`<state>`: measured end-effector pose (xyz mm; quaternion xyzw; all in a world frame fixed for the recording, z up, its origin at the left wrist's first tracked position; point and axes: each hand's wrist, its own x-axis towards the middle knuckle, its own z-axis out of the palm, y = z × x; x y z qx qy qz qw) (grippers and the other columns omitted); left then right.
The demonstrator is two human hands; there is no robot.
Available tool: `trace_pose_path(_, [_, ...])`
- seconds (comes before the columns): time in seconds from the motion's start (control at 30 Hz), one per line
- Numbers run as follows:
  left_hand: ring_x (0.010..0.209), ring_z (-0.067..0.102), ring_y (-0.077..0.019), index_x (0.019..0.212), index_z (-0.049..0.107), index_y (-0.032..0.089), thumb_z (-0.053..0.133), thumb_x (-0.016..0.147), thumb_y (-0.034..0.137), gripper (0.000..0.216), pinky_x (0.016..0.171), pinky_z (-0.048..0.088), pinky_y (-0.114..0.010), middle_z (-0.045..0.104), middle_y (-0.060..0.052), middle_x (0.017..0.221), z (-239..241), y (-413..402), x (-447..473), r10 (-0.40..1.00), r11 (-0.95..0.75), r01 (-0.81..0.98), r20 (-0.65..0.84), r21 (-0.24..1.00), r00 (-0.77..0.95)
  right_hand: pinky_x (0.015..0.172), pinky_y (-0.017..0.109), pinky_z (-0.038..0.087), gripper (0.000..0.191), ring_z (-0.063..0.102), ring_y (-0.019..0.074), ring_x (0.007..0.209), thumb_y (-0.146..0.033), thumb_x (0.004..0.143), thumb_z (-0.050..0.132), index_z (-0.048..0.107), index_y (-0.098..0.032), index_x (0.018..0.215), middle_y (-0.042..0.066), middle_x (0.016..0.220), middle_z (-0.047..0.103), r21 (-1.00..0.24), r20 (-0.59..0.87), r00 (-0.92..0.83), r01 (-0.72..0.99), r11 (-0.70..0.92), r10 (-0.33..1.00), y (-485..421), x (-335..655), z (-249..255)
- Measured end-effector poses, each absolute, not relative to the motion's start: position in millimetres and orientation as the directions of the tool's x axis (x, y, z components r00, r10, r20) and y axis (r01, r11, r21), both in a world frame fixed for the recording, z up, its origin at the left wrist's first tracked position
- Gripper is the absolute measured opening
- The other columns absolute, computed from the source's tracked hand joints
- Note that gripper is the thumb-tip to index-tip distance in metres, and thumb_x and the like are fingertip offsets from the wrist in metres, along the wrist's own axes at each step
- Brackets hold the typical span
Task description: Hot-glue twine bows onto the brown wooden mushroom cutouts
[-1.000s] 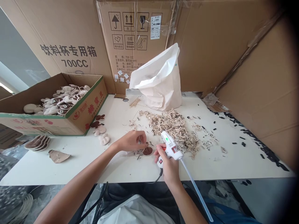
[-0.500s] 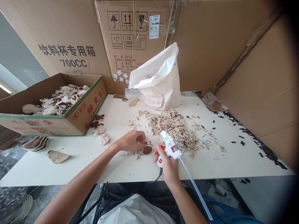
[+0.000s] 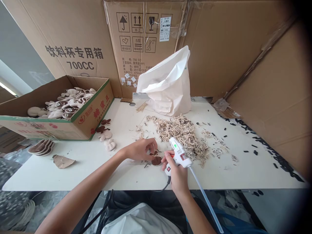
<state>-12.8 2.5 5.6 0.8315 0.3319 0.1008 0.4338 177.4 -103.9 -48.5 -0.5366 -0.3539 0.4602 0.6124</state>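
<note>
So the little brown piece [image 3: 156, 161] is flat on the white table [image 3: 117, 177], just below the center of the frame. It's dark and roundish with a paler rim, plus smaller brown lobes poking out up top. The left hand [image 3: 141, 150] is curled over its upper left side, thumb and index almost meeting, and it hides part of the thing. There's a pale strand right by the fingertips, but honestly can't tell if they're pinching it.

Right hand [image 3: 179, 177] is wrapped around a white glue gun [image 3: 180, 152], green light showing, just right of the piece. A long translucent glue stick [image 3: 206, 198] trails out the back toward the lower right, and a black cord [image 3: 166, 187] drops from the grip.

Around that it's pretty cluttered: a big heap of cream loops [image 3: 176, 128] right behind the gun, which covers a bit of it, and black bits [image 3: 270, 152] scattered along the right. A crumpled white bag [image 3: 168, 94] upper center blocks some of the carton [image 3: 146, 58] print. Upper left, an open box [image 3: 85, 120] is loaded with plush pieces [image 3: 73, 100]; a small stack [image 3: 42, 147] sits below it.
</note>
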Motion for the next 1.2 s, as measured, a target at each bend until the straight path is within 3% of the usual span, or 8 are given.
trace_pose_path(0.3, [0.089,0.066,-0.0194,0.117,0.057,0.022,0.077,0.080,0.028,0.042,0.083,0.050,-0.034,0.069,-0.002,0.094,5,-1,-8,0.584,-0.363,0.248,0.011,0.898,0.812,0.048,0.025,0.041,0.030,0.057,0.0124,0.049,-0.049,0.088,0.079,0.068,-0.021,0.094,-0.001,0.072,0.068,-0.973,-0.067,0.395,-0.229,0.027,0.916,-104,176,-48])
trace_pose_path(0.67, [0.087,0.061,-0.0155,0.117,0.056,0.019,0.076,0.083,0.018,0.040,0.085,0.051,-0.034,0.061,-0.001,0.092,16,-2,-10,0.630,-0.251,0.049,0.125,0.967,0.766,0.049,0.027,0.048,0.033,0.057,0.0125,0.048,-0.049,0.083,0.084,0.067,-0.021,0.092,-0.001,0.070,0.068,-0.949,-0.093,0.427,-0.311,0.049,0.899,-102,174,-43])
trace_pose_path(0.9, [0.091,0.061,-0.0158,0.112,0.058,0.017,0.081,0.084,0.022,0.037,0.091,0.052,-0.036,0.063,-0.005,0.098,14,-3,-6,0.668,-0.206,-0.064,0.188,0.976,0.720,0.052,0.028,0.048,0.033,0.060,0.0141,0.050,-0.047,0.083,0.085,0.069,-0.021,0.096,0.001,0.074,0.072,-0.944,-0.071,0.366,-0.325,0.055,0.928,-103,175,-40])
trace_pose_path(1.2, [0.095,0.068,-0.0190,0.111,0.060,0.015,0.076,0.091,0.031,0.030,0.094,0.053,-0.039,0.069,-0.010,0.105,13,-3,-3,0.664,-0.201,-0.045,0.170,0.979,0.728,0.052,0.030,0.048,0.038,0.061,0.0152,0.049,-0.046,0.080,0.088,0.070,-0.019,0.099,0.002,0.073,0.073,-0.957,-0.097,0.364,-0.291,0.014,0.926,-101,177,-49])
